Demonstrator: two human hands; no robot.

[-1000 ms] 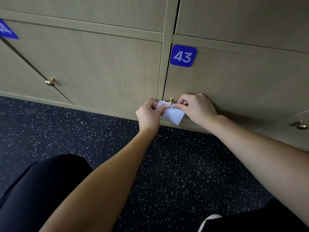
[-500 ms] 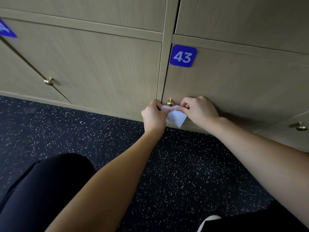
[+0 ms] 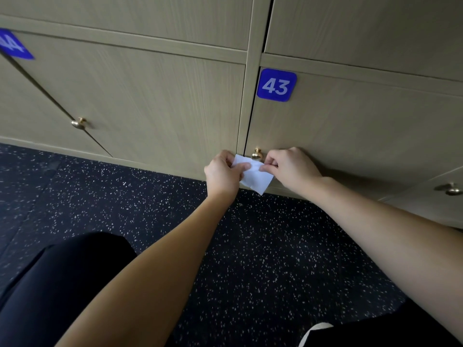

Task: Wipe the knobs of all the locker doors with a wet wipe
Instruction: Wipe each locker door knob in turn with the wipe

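A white wet wipe (image 3: 254, 176) is stretched between both hands just below the brass knob (image 3: 256, 154) of the bottom-row locker door marked 43 (image 3: 276, 85). My left hand (image 3: 223, 173) pinches the wipe's left edge and my right hand (image 3: 290, 167) pinches its right edge. The knob shows uncovered above the wipe's top edge. Another brass knob (image 3: 78, 122) sits on the door to the left, marked 44 (image 3: 15, 46). A third knob (image 3: 451, 189) is on the door at the far right.
The beige locker doors reach down to a dark speckled floor (image 3: 263, 259). My knees in dark clothing (image 3: 62, 284) are at the lower left, and a white shoe tip (image 3: 317, 330) shows at the bottom right.
Both hands have lowered the wipe slightly, so the knob of door 43 now shows fully above it. The view has shifted a little to the right.
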